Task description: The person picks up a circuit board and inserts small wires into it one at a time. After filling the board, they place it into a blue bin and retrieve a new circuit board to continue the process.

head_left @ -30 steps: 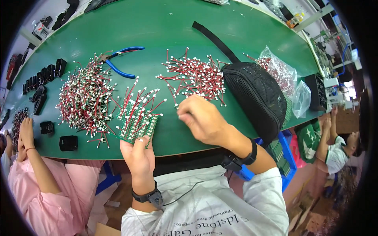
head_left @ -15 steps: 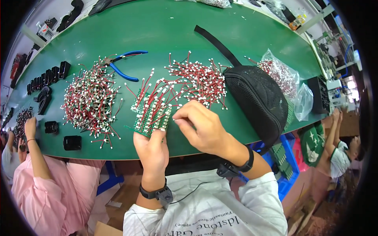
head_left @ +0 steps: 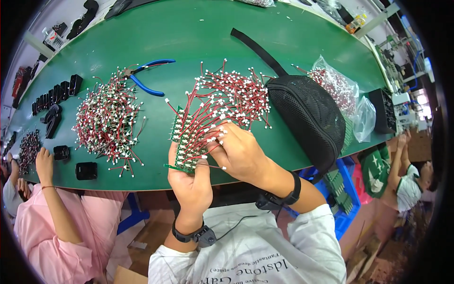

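My left hand (head_left: 190, 182) is closed round the lower end of a green circuit board panel (head_left: 180, 137), held tilted above the table's near edge. Rows of white connectors cover the panel, and many red wires with white plugs stick out to its right. My right hand (head_left: 241, 150) is at the panel's right side, fingers pinched among the red wire leads (head_left: 208, 135). Exactly which lead the fingertips grip is hard to make out. Just beyond lies a loose pile of red wire leads with white plugs (head_left: 241, 92).
A heap of wired small boards (head_left: 106, 118) lies left, with blue-handled pliers (head_left: 146, 78) beyond it. A black mesh bag (head_left: 309, 118) and a clear plastic bag (head_left: 333, 87) are at right. Black cases (head_left: 86, 171) sit at left, near a co-worker's hand (head_left: 45, 165).
The panel has been turned and tilted, so its wires now lean right. My right hand has moved in against the wires. The co-worker's hand at left has shifted slightly.
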`<state>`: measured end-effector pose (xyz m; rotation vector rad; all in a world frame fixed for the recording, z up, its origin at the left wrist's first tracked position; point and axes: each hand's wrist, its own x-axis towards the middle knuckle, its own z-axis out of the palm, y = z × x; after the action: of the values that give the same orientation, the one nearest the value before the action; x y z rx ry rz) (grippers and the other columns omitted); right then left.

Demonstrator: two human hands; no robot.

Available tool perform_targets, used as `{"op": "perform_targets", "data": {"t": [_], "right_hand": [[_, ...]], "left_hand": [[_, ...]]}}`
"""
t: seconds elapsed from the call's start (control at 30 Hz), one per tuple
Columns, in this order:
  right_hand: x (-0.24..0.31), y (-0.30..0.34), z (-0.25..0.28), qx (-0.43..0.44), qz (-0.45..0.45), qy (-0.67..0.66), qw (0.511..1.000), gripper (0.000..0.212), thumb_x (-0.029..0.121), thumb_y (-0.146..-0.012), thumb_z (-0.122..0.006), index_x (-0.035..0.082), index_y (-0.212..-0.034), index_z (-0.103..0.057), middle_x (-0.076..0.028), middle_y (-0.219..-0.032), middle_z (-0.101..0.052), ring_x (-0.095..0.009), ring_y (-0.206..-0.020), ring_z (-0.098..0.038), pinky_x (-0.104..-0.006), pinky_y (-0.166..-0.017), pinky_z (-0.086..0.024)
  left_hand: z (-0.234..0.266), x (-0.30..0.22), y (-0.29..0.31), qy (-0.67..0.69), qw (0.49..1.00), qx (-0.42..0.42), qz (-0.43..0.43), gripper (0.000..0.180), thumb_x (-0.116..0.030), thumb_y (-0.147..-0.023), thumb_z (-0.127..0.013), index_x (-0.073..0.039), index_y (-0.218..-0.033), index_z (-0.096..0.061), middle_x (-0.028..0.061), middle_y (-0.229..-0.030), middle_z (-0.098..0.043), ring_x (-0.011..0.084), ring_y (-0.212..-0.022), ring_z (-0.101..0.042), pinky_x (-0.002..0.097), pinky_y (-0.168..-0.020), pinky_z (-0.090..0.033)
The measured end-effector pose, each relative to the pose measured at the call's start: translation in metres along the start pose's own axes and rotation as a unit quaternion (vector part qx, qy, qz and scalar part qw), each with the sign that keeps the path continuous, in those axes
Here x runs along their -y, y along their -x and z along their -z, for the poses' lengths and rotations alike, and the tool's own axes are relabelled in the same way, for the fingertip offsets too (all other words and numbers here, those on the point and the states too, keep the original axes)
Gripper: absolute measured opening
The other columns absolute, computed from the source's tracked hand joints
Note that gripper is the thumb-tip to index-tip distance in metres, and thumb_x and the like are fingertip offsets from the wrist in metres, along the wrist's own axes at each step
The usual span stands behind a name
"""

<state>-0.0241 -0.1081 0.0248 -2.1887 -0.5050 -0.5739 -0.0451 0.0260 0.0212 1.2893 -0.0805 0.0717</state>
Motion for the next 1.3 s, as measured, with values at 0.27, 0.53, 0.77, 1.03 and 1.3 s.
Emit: {"op": "perform_targets", "data": {"t": [0.27, 0.53, 0.77, 1.03, 1.3], "right_hand": [[0.001, 0.002, 0.000, 0.010, 0.011, -0.029, 0.999, 0.022, -0.003, -0.073, -0.068, -0.004, -0.094, -0.059, -0.015, -0.083, -0.060, -0.030, -0.067, -0.061, -0.0362, -0.056, -0.051], [0.003, -0.001, 0.004, 0.007, 0.009, -0.025, 1.000, 0.021, 0.001, -0.072, -0.070, -0.002, -0.089, -0.057, -0.015, -0.082, -0.059, -0.032, -0.066, -0.062, -0.0384, -0.056, -0.052], [0.002, -0.001, 0.003, 0.004, 0.006, 0.009, 1.000, 0.021, 0.005, -0.069, -0.073, -0.001, -0.085, -0.061, -0.014, -0.080, -0.064, -0.027, -0.073, -0.066, -0.0352, -0.058, -0.053], [0.008, -0.007, 0.011, 0.037, 0.031, 0.019, 0.999, 0.018, 0.005, -0.071, -0.071, 0.001, -0.084, -0.061, -0.010, -0.075, -0.058, -0.027, -0.064, -0.060, -0.0372, -0.054, -0.050], [0.003, -0.005, 0.014, 0.078, 0.053, 0.060, 0.994, 0.017, 0.003, -0.070, -0.071, 0.003, -0.085, -0.061, -0.009, -0.076, -0.057, -0.028, -0.063, -0.059, -0.0379, -0.053, -0.051]], "left_hand": [[0.002, 0.000, 0.004, -0.010, 1.000, -0.003, -0.005, 0.048, 0.012, -0.086, -0.050, 0.006, -0.133, -0.042, 0.0059, -0.112, -0.059, 0.0098, -0.097, -0.057, 0.0238, -0.085, -0.046], [0.003, -0.001, 0.005, -0.029, 1.000, 0.005, -0.009, 0.043, 0.011, -0.087, -0.050, 0.005, -0.129, -0.046, 0.0051, -0.110, -0.060, 0.0091, -0.096, -0.056, 0.0228, -0.084, -0.045], [0.005, 0.000, 0.003, -0.058, 0.998, 0.019, -0.015, 0.037, 0.011, -0.087, -0.051, 0.005, -0.124, -0.050, 0.0060, -0.109, -0.062, 0.0101, -0.097, -0.057, 0.0241, -0.086, -0.045], [0.005, 0.001, 0.003, -0.075, 0.997, 0.009, -0.008, 0.035, 0.010, -0.088, -0.052, 0.006, -0.122, -0.051, 0.0065, -0.107, -0.063, 0.0103, -0.095, -0.059, 0.0236, -0.083, -0.047], [0.011, -0.005, 0.005, -0.110, 0.993, 0.035, 0.006, 0.035, 0.011, -0.087, -0.052, 0.006, -0.122, -0.052, 0.0042, -0.104, -0.062, 0.0077, -0.090, -0.056, 0.0216, -0.077, -0.045]]}}
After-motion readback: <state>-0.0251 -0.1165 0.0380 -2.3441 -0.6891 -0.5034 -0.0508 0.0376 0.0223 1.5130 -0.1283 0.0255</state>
